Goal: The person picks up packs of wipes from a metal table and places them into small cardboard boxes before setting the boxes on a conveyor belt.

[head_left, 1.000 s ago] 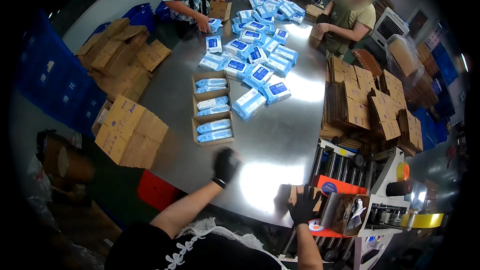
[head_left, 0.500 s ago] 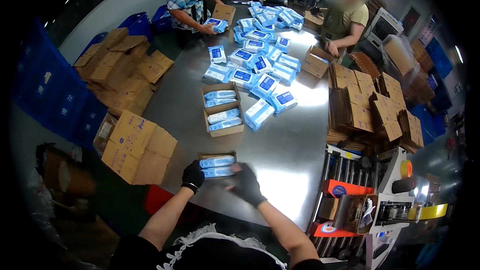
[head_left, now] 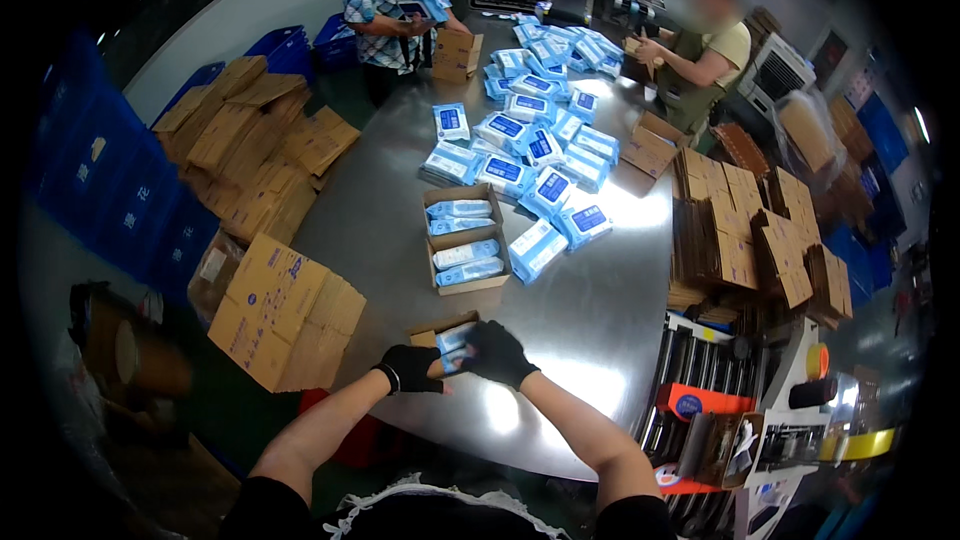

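Observation:
Near the front edge of the steel table, a small open cardboard box (head_left: 430, 334) holds light-blue packs of wipes (head_left: 455, 336) and sits at a slant. My left hand (head_left: 412, 370), in a black fingerless glove, grips its near left corner. My right hand (head_left: 499, 354), gloved alike and slightly blurred, closes over its right side and covers part of the packs. Just beyond stand two joined open boxes (head_left: 472, 288), each with two packs inside. A loose pile of blue-and-white wipes packs (head_left: 548, 190) spreads over the table behind them.
Flattened cartons (head_left: 285, 315) stand left of the steel table (head_left: 370, 230), with more cartons (head_left: 240, 140) behind. Stacked cartons (head_left: 735, 230) and a roller machine (head_left: 700, 360) with tape are at right. Across the table, two co-workers (head_left: 395, 0) handle packs and boxes; an open box (head_left: 650, 145) lies near one.
Both hands have closed in on the small box, which has turned and tilted. The right hand has come onto its right side. One co-worker has lifted a pack; the other has drawn back from a box.

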A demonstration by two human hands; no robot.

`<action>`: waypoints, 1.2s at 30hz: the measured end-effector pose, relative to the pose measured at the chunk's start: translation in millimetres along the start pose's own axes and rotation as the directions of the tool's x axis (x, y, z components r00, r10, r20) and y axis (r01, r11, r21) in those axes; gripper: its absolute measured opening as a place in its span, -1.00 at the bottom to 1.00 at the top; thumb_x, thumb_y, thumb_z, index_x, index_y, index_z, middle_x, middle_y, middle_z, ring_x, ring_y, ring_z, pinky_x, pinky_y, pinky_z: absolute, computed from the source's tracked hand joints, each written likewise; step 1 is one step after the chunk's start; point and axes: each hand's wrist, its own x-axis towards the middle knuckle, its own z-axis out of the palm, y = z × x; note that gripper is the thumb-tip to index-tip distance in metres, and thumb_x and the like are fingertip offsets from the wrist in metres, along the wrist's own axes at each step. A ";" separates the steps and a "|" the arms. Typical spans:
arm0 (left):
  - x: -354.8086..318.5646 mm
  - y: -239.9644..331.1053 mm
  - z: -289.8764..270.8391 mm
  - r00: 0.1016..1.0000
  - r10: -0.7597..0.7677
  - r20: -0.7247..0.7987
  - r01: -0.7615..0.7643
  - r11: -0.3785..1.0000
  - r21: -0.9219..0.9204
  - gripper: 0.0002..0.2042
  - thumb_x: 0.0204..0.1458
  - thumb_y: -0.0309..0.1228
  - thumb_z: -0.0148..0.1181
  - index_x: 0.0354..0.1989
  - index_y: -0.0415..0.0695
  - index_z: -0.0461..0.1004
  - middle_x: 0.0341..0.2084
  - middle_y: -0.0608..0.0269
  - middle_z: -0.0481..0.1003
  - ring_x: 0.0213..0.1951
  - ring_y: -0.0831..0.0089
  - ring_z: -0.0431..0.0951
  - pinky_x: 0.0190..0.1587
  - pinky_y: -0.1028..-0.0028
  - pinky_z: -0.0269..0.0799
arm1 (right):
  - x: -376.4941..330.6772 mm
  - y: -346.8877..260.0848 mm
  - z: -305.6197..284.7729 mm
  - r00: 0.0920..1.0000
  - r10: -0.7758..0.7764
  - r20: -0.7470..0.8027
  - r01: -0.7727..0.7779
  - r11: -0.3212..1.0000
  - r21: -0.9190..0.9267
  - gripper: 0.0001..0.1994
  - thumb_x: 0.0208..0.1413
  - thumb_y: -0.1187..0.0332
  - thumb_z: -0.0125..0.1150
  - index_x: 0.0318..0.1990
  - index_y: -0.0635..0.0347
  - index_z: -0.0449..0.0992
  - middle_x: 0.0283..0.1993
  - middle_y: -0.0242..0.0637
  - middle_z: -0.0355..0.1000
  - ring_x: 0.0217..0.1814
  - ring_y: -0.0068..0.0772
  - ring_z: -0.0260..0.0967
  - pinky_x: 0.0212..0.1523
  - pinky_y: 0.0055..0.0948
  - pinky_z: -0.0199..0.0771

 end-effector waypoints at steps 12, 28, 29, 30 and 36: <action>62.8 -82.5 104.1 0.627 -0.468 -0.622 -0.218 0.662 -0.717 -0.31 -0.03 -0.39 0.27 0.23 -0.25 0.01 0.20 -0.06 0.15 0.27 0.22 0.16 0.26 0.29 0.09 | 41.1 2.0 67.5 0.849 -0.506 -0.153 0.454 0.846 -0.281 -0.79 0.07 0.31 0.10 -0.16 0.14 0.51 -0.09 -0.16 0.43 0.05 -0.14 0.33 0.21 -0.13 0.20; 120.9 104.7 80.8 0.439 -0.107 -0.892 -0.085 0.983 -0.160 -0.43 -0.16 -0.38 0.27 0.10 -0.22 0.28 0.02 -0.06 0.34 0.10 0.00 0.29 0.22 0.15 0.11 | -347.3 104.5 -7.6 0.694 0.486 -0.531 -0.691 0.658 -0.301 -0.31 -0.07 -0.03 0.16 0.23 0.05 0.25 0.24 -0.05 0.18 0.37 -0.04 -0.01 0.35 0.20 -0.25; 114.3 93.2 45.9 0.238 -0.205 -0.949 0.123 0.976 -0.180 -0.47 -0.15 -0.33 0.29 0.04 -0.17 0.31 -0.06 -0.07 0.36 0.04 0.00 0.32 0.11 0.13 0.21 | -379.7 119.1 -11.3 0.639 0.575 -0.511 -0.746 0.625 -0.228 -0.28 -0.05 0.00 0.16 0.29 0.04 0.18 0.29 -0.02 0.13 0.40 -0.01 -0.06 0.38 0.16 -0.32; 103.5 79.7 20.5 0.142 -0.414 -0.899 0.262 0.892 -0.369 -0.52 -0.18 -0.29 0.31 -0.03 -0.11 0.35 -0.19 -0.08 0.37 -0.04 -0.02 0.35 0.03 0.14 0.28 | -386.3 119.9 -28.4 0.701 0.514 -0.495 -0.699 0.633 -0.333 -0.27 -0.05 0.02 0.15 0.31 0.04 0.15 0.30 0.00 0.11 0.39 0.04 -0.06 0.38 0.13 -0.32; 116.9 -40.8 0.6 0.465 -0.252 -0.848 0.385 0.921 -0.062 -0.74 -0.12 -0.30 0.28 -0.24 -0.08 0.50 -0.33 -0.07 0.37 -0.15 0.01 0.41 -0.11 0.11 0.32 | -322.3 141.6 7.0 0.697 0.333 -0.635 -0.648 0.671 -0.360 -0.39 -0.12 0.24 0.18 0.14 0.28 0.28 0.26 0.09 0.14 0.30 0.17 0.06 0.32 0.11 -0.06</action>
